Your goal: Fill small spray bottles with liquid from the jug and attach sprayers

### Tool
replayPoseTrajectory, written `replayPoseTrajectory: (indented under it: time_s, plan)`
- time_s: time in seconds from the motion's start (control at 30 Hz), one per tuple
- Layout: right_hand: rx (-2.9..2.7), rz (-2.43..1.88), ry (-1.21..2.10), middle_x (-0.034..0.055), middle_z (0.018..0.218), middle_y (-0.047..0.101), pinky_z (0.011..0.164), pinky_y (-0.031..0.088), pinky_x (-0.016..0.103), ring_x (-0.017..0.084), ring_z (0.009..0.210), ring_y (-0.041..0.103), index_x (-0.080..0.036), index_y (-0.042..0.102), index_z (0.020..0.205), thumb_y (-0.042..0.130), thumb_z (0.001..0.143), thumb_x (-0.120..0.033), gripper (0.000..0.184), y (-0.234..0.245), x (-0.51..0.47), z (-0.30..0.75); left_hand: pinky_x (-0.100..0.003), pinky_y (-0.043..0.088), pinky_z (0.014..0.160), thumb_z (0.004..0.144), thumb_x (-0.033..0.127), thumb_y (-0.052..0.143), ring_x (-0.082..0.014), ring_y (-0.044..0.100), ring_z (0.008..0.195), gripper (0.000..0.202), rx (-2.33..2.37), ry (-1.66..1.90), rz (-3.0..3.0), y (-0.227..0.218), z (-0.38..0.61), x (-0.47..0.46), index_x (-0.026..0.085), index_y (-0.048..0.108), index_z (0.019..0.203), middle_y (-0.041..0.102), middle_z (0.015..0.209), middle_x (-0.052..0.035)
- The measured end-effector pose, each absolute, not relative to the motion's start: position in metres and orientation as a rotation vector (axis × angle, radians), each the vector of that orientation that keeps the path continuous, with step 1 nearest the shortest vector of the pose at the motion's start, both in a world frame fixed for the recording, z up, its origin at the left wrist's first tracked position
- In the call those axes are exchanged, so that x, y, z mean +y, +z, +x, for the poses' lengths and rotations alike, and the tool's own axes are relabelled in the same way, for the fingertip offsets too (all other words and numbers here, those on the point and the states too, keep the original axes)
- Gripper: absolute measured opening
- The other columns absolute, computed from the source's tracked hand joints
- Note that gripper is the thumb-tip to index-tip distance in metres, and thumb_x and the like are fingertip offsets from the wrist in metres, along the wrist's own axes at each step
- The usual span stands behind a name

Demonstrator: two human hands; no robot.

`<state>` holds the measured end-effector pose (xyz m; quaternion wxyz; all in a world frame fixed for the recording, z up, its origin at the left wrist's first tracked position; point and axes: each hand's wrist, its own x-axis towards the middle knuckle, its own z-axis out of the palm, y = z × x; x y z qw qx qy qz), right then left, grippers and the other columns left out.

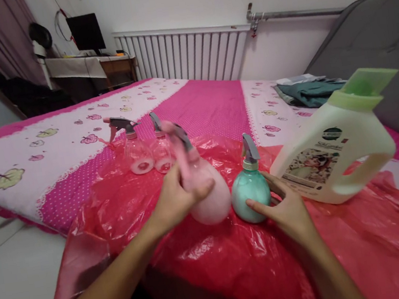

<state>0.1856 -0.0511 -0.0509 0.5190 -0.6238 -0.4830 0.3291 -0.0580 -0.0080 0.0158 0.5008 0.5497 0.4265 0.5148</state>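
Note:
My left hand (176, 197) is closed around a pink round spray bottle (207, 190) with a grey trigger head, tilted on the red plastic sheet (218, 260). My right hand (285, 206) cups the side of a teal round spray bottle (250, 192) that stands upright just right of the pink one. A large pale green detergent jug (336, 150) with a green cap stands tilted right behind my right hand, touching or very near it.
Two clear empty spray bottles (147, 149) stand behind the pink one. The red sheet lies over a bed with a pink and white cover (71, 133). Folded clothes (306, 90) lie at the back right, by a grey headboard (376, 35). A radiator and desk line the far wall.

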Motion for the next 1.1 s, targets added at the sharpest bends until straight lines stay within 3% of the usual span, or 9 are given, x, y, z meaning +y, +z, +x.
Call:
replayPoseTrajectory:
  time_s: [0.13, 0.27, 0.37, 0.5, 0.6, 0.73, 0.8, 1.0, 1.1]
  plan:
    - [-1.157, -1.492, 0.802, 0.0158, 0.139, 0.067, 0.107, 0.054, 0.058, 0.039, 0.127, 0.064, -0.02, 0.064, 0.135, 0.093, 0.054, -0.055, 0.093, -0.052, -0.051, 0.187, -0.037, 0.055, 0.073, 0.066, 0.073, 0.082, -0.0267, 0.067, 0.085, 0.07, 1.002, 1.243, 1.259, 0.019, -0.059, -0.01, 0.019, 0.067, 0.107, 0.07, 0.095, -0.0082]
    - [-1.172, -1.478, 0.827, 0.0152, 0.141, 0.066, 0.11, 0.053, 0.058, 0.038, 0.127, 0.064, -0.02, 0.064, 0.136, 0.093, 0.055, -0.055, 0.093, -0.052, -0.051, 0.188, -0.034, 0.054, 0.072, 0.056, 0.06, 0.094, -0.0259, 0.066, 0.087, 0.068, 1.033, 1.264, 1.443, 0.021, -0.063, -0.009, 0.019, 0.069, 0.105, 0.07, 0.094, -0.0069]
    - [-1.167, -1.473, 0.84, 0.0154, 0.141, 0.065, 0.11, 0.052, 0.058, 0.038, 0.127, 0.063, -0.02, 0.063, 0.137, 0.093, 0.055, -0.056, 0.094, -0.052, -0.052, 0.189, -0.034, 0.056, 0.07, 0.063, 0.071, 0.084, -0.0269, 0.068, 0.088, 0.068, 0.956, 1.296, 1.362, 0.021, -0.065, -0.008, 0.02, 0.067, 0.104, 0.071, 0.096, -0.0078]
    - [-1.184, -1.482, 0.837, 0.0152, 0.141, 0.065, 0.11, 0.051, 0.058, 0.038, 0.128, 0.063, -0.021, 0.062, 0.137, 0.092, 0.057, -0.057, 0.093, -0.052, -0.051, 0.19, -0.034, 0.056, 0.074, 0.055, 0.061, 0.094, -0.0279, 0.068, 0.091, 0.067, 0.973, 1.222, 1.545, 0.021, -0.068, -0.008, 0.02, 0.069, 0.102, 0.071, 0.095, -0.0074]
    - [-1.211, -1.483, 0.83, 0.0138, 0.142, 0.064, 0.109, 0.051, 0.057, 0.037, 0.128, 0.062, -0.023, 0.06, 0.139, 0.09, 0.061, -0.058, 0.091, -0.055, -0.05, 0.191, -0.035, 0.055, 0.071, 0.066, 0.073, 0.082, -0.0279, 0.068, 0.089, 0.069, 0.87, 1.263, 1.46, 0.019, -0.068, -0.008, 0.02, 0.069, 0.109, 0.072, 0.097, -0.0088]
    - [-1.28, -1.453, 0.773, 0.0144, 0.137, 0.064, 0.108, 0.051, 0.055, 0.035, 0.125, 0.062, -0.023, 0.058, 0.132, 0.087, 0.063, -0.059, 0.083, -0.059, -0.048, 0.192, -0.033, 0.054, 0.071, 0.059, 0.057, 0.093, -0.0252, 0.066, 0.084, 0.065, 0.884, 1.146, 1.625, 0.012, -0.061, -0.011, 0.02, 0.071, 0.108, 0.071, 0.09, -0.0048]
    - [-1.292, -1.432, 0.75, 0.014, 0.135, 0.064, 0.108, 0.051, 0.052, 0.034, 0.124, 0.062, -0.024, 0.055, 0.129, 0.088, 0.063, -0.059, 0.082, -0.061, -0.048, 0.191, -0.035, 0.056, 0.071, 0.066, 0.067, 0.085, -0.0265, 0.068, 0.085, 0.068, 0.819, 1.163, 1.432, 0.009, -0.056, -0.013, 0.02, 0.069, 0.113, 0.072, 0.096, -0.0069]
    - [-1.347, -1.42, 0.793, 0.0118, 0.135, 0.061, 0.107, 0.051, 0.052, 0.032, 0.124, 0.062, -0.029, 0.045, 0.136, 0.084, 0.07, -0.061, 0.083, -0.066, -0.05, 0.191, -0.041, 0.056, 0.091, 0.066, 0.051, 0.092, -0.0321, 0.07, 0.103, 0.059, 1.102, 1.324, 1.492, 0.009, -0.052, -0.006, 0.019, 0.07, 0.11, 0.075, 0.109, -0.0102]
    - [-1.355, -1.405, 0.812, 0.0126, 0.144, 0.056, 0.114, 0.045, 0.055, 0.033, 0.133, 0.057, -0.03, 0.041, 0.141, 0.085, 0.068, -0.058, 0.09, -0.063, -0.05, 0.194, -0.041, 0.056, 0.092, 0.075, 0.056, 0.085, -0.0327, 0.071, 0.108, 0.06, 1.108, 1.378, 1.257, 0.009, -0.052, 0.0, 0.017, 0.066, 0.116, 0.074, 0.115, -0.0128]
